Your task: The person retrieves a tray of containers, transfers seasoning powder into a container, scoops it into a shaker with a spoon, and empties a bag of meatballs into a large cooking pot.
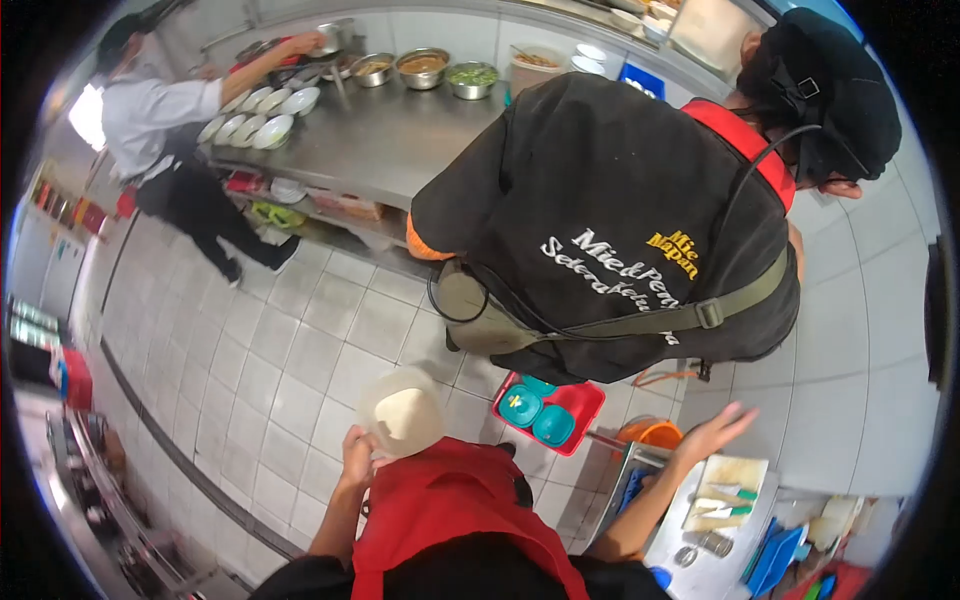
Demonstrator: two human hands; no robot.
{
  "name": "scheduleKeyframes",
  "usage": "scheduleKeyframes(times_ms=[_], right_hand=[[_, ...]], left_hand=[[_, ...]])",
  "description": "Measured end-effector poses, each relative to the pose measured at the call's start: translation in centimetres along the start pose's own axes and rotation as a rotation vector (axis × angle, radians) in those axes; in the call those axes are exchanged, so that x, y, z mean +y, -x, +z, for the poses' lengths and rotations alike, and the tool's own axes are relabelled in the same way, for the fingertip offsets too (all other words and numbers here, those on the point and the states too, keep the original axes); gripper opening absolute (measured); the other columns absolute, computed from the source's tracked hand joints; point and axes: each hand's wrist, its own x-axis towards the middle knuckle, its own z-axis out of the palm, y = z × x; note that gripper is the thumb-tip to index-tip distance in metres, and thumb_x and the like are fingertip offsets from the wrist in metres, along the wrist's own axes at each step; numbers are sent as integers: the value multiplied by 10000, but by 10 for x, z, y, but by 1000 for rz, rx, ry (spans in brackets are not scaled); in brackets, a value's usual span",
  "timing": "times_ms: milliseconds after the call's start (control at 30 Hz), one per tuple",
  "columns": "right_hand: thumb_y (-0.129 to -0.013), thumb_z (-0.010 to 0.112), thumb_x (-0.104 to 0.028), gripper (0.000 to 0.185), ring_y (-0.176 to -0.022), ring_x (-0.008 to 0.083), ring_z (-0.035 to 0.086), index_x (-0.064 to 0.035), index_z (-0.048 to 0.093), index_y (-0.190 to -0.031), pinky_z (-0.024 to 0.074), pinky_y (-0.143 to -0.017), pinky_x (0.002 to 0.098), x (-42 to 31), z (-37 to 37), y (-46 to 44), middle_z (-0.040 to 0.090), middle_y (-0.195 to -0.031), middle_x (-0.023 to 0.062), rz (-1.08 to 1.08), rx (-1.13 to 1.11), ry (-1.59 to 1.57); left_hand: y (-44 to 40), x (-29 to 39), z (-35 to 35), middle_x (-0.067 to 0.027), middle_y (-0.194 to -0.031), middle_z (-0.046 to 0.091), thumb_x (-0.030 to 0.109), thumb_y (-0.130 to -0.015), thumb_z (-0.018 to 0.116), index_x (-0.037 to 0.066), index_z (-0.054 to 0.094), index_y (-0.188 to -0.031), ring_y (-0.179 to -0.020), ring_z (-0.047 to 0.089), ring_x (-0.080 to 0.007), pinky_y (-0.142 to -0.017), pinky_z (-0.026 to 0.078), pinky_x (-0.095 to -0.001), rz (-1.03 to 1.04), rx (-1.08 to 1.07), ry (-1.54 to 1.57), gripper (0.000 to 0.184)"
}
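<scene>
Holding a pale container (403, 405) with off-white contents, the left hand (360, 458) grips it by its near edge, out over the tiled floor (345, 375) and beside the red apron (450, 500). The right hand (718, 432) reaches out sideways, fingers spread wide, near green-handled utensils (728, 508). Between the hands, farther forward, a red tray (583, 405) carries teal containers (553, 425), close to a person in black (620, 180).

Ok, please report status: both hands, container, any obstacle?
Left hand holding pale container. Right hand open, empty. Co-worker in black close ahead.
</scene>
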Motion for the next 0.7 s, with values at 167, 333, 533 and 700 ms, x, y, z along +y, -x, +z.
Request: scheduleKeyframes(times_ms=[167,333,533,700], right_hand=[[-989,276,-443,678,-1409,276,91,42,121,-1437,53,-1141,361,-117,68,-24,104,-1517,189,-200,-110,-163],[-1002,257,-393,623,-1391,265,183,78,207,-1407,119,-1138,353,-156,97,10,198,-1491,203,-109,131,-61],[-930,423,-292,510,-1190,350,457,92,418,-1266,334,-1029,432,-304,197,190,478,-1251,255,-755,10,-400],[-787,621,-54,453,-1068,328,539,44,494,-1211,414,-942,379,-325,340,253,522,-1175,210,-460,-505,-496]], left_hand=[[-39,67,-75,-79,-877,521,11,-720,461,115,443,-834,-844,551,-231,-574,574,-466,35,190,-71,156],[-84,161,-146,-70,-889,508,20,-717,530,126,419,-804,-854,569,-260,-515,570,-406,19,247,-267,177],[-147,293,-141,-69,-974,505,9,-713,497,130,397,-804,-855,566,-239,-549,563,-376,201,136,-261,181],[-198,383,-82,-44,-934,487,7,-723,476,117,393,-839,-887,551,-225,-588,561,-401,380,103,-214,180]])
